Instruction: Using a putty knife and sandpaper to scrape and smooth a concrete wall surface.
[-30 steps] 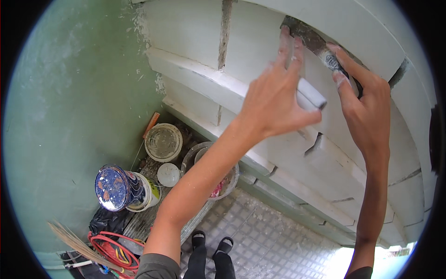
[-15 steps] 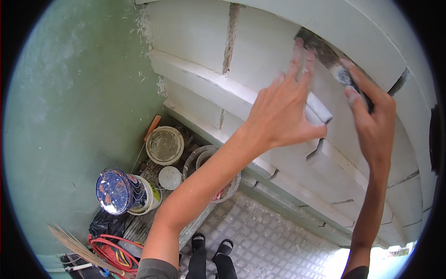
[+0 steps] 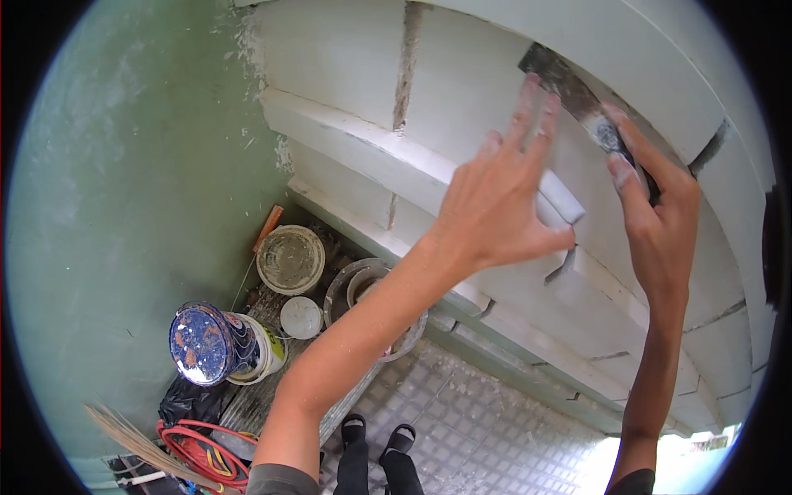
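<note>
My right hand grips the dark handle of a putty knife. Its wide, stained metal blade lies against the pale panelled surface, just under the curved upper band. My left hand is open, fingers stretched upward and thumb out to the side. Its fingertips are at the blade's lower edge; whether they press on the blade or the panel I cannot tell. Behind this hand runs a raised white ledge, partly hidden by the palm. White residue coats the fingertips of both hands.
Low on the left stand a paint-splattered blue-lidded bucket, a round grey-topped tub, a small white-lidded pot and a large basin partly behind my forearm. A red hose and a straw broom lie nearby. A green wall bounds the left.
The putty knife and my right hand have shifted very slightly up and left. My left hand keeps nearly the same pose. The whole view has moved a little.
</note>
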A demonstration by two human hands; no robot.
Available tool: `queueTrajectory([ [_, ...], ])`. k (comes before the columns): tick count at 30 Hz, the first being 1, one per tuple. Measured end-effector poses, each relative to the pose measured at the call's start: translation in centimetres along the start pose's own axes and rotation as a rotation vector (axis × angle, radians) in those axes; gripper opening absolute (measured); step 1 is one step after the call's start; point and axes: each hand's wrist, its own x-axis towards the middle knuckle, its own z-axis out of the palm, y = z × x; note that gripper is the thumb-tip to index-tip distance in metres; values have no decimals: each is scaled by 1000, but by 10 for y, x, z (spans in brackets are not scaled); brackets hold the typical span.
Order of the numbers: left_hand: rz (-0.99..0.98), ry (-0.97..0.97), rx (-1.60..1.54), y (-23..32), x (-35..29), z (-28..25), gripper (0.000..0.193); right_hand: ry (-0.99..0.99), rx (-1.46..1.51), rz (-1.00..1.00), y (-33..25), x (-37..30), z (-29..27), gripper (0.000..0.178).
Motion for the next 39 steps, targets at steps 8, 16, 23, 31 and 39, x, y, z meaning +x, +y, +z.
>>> queueTrajectory([
  [8, 4, -32, 31, -5, 1, -5, 118, -74, -64, 53, -19, 8, -4, 42],
  [16, -14, -38, 5, -1, 5, -8, 117, 62, 49, 12, -6, -3, -4, 41],
  [23, 52, 29, 4, -9, 0, 5, 122, -62, -86, 76, -1, -4, -12, 40],
  [31, 62, 50, 31, -8, -2, 7, 119, -267, -112, 283, -12, -2, -24, 45],
  [39, 48, 41, -6, -2, -6, -2, 118, -122, -65, 185, -11, -7, -26, 45],
])
